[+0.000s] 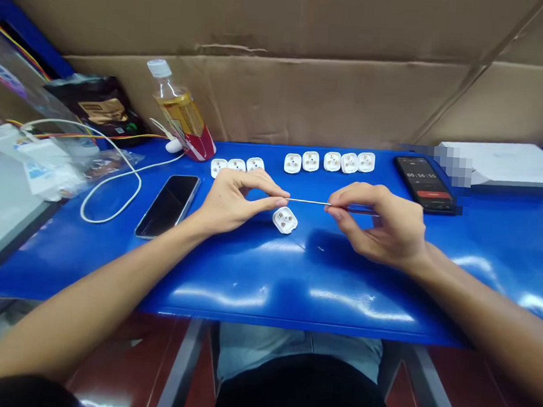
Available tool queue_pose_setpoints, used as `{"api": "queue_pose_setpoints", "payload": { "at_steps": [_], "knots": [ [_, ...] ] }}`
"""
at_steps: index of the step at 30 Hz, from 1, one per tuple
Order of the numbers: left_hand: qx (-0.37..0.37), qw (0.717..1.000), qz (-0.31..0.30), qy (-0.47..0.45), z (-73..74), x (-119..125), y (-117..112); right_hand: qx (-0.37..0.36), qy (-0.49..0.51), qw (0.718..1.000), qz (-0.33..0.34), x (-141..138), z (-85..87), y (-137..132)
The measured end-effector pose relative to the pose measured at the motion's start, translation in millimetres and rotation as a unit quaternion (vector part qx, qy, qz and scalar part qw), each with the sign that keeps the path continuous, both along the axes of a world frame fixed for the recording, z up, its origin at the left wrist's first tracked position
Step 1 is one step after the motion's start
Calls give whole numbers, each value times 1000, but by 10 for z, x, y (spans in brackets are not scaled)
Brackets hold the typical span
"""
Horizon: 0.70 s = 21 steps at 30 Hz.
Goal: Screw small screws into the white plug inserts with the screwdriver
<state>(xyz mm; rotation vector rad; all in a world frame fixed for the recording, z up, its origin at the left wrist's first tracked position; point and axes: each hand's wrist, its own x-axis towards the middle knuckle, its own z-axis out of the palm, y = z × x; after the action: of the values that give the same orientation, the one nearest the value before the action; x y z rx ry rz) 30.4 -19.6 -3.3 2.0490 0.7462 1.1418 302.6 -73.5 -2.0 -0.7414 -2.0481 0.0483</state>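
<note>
Blue bench, glossy surface. Left hand: thumb and forefinger pinched together at the left end of a thin metal rod; whether a small part also sits between the fingertips is hidden. Right hand: thumb and forefinger closed on the rod toward its other end, a darker length running back under the palm. Rod held roughly level, above the bench.

One white plug piece with metal contacts lies on the bench, just below the left fingertips as viewed. Behind: three similar white pieces at left, partly covered by the left hand, and five more farther right.

Left side: phone with dark screen, looped white cable, bottle of yellow liquid, leaning in view. Right side: second phone showing a timer; white box beyond it.
</note>
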Motion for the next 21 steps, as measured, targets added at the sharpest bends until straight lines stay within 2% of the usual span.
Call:
{"api": "queue_pose_setpoints", "payload": {
  "at_steps": [12,16,21],
  "knots": [
    [28,999,-30,-12,-4,-23,4,6,9,1000,10,-5,16,-4],
    [-16,998,-59,20,-21,-60,35,15,2,1000,4,1,8,-4],
    [-37,987,-105,115,-24,-92,57,41,-29,999,-18,24,5,7]
  ]
}}
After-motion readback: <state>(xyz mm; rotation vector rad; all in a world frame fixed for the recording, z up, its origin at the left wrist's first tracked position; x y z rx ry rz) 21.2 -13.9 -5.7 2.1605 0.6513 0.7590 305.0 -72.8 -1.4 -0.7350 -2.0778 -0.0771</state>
